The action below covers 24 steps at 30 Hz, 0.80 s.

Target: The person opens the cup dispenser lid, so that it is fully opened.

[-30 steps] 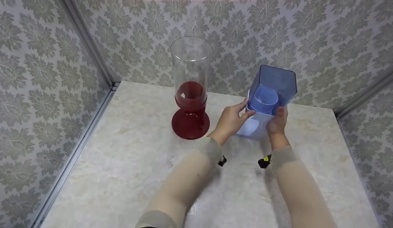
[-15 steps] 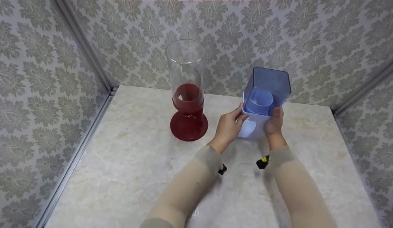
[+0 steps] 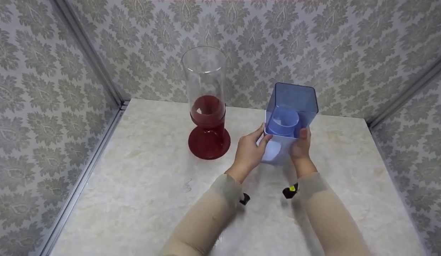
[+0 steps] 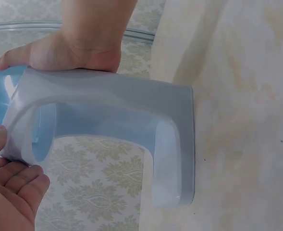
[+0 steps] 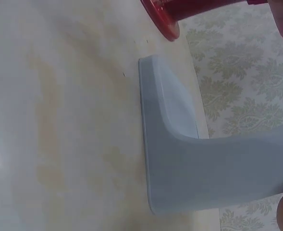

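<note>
A blue dispenser [image 3: 291,110] stands upright right of centre, a see-through square open-topped container on a pale blue stand [image 4: 112,91] with an arched opening. A round blue collar [image 3: 285,121] shows inside the container. My left hand [image 3: 249,149] grips the stand's upper left side, thumb on the front rim and fingers along the side. On the other side my right hand [image 3: 301,147] holds the right corner, its thumb up against the container and its other fingers mostly hidden. In both wrist views the stand's flat base [image 5: 155,144] is at the table surface; whether it touches cannot be told.
A red dispenser [image 3: 209,140] with a tall clear cylinder [image 3: 205,78] stands to the left of my left hand. Patterned panels [image 3: 238,46] enclose the marbled table [image 3: 142,177] at the back and sides. Black wrist devices [image 3: 290,192] hang under both sleeves.
Both hands have brought the blue dispenser slightly left and nearer to me, keeping their grip. The head view has shifted a little; the red dispenser keeps its place on the table.
</note>
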### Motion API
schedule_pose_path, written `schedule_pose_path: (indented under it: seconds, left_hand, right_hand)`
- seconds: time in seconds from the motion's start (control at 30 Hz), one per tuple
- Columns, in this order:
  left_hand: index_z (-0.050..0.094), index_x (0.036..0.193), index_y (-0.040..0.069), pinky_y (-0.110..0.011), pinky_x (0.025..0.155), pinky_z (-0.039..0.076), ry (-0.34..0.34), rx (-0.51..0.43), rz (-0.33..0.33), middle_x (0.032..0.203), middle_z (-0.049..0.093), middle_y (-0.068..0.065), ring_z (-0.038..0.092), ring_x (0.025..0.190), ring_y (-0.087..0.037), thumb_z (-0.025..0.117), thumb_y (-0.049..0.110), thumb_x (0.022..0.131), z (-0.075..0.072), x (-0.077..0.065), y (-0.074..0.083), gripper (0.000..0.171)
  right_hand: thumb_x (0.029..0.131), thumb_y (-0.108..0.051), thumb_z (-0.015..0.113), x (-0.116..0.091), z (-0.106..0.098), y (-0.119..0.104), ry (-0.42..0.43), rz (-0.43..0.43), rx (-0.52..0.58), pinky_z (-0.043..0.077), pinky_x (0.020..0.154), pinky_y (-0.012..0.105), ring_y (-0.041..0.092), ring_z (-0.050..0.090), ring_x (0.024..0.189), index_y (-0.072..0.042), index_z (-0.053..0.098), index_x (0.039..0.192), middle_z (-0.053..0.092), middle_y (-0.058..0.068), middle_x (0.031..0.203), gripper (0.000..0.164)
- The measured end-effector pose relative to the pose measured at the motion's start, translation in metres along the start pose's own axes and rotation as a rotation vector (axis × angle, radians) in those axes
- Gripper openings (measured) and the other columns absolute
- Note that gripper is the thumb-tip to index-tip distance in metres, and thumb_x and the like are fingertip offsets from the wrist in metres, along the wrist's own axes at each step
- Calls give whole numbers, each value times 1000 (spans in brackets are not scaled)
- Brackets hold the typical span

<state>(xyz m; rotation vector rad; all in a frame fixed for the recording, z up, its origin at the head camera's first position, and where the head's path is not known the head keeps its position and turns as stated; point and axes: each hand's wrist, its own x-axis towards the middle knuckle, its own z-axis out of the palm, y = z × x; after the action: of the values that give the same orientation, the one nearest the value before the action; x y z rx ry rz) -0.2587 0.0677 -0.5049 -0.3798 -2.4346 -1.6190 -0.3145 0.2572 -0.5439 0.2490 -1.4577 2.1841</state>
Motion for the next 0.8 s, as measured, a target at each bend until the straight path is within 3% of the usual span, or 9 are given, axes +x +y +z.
schedule_pose_path:
  seconds: [0.13, 0.33, 0.5, 0.63, 0.8]
  left_hand:
    - [59, 161, 9, -32, 119, 58, -16, -105, -14, 161, 64, -8, 67, 147, -21, 74, 29, 112, -6, -2, -2, 56]
    - [61, 161, 13, -28, 114, 61, -48, -186, -55, 160, 66, -5, 70, 144, -17, 74, 33, 111, -12, -4, -7, 55]
    - [63, 160, 15, -29, 114, 62, -96, -255, -68, 158, 69, -5, 72, 141, -15, 75, 35, 110, -18, -1, -16, 54]
    - [65, 159, 15, -33, 117, 62, -156, -315, -67, 156, 71, -5, 73, 140, -15, 76, 35, 110, -24, 3, -25, 54]
    - [66, 158, 12, -39, 122, 59, -236, -381, -73, 154, 73, -8, 72, 144, -20, 73, 31, 112, -33, 9, -32, 50]
  right_hand:
    - [70, -96, 79, -8, 3, 0, 8, -29, -16, 49, 117, 19, 5, 66, 128, -1, 56, 154, 75, -13, 133, 129]
    - [74, -95, 79, -21, 9, -2, 32, -64, -43, 42, 128, 21, 5, 58, 140, 8, 42, 165, 68, -10, 148, 143]
    - [71, -96, 80, -35, 18, -5, 78, -64, -55, 50, 119, 24, 12, 63, 133, 4, 37, 167, 68, -4, 143, 145]
    - [67, -99, 79, -53, 26, -8, 139, -54, -100, 50, 114, 24, 16, 61, 134, -4, 33, 170, 62, 4, 149, 147]
    - [67, -100, 78, -72, 40, -9, 214, -101, -179, 43, 121, 24, 22, 52, 145, 0, 21, 172, 45, 20, 165, 157]
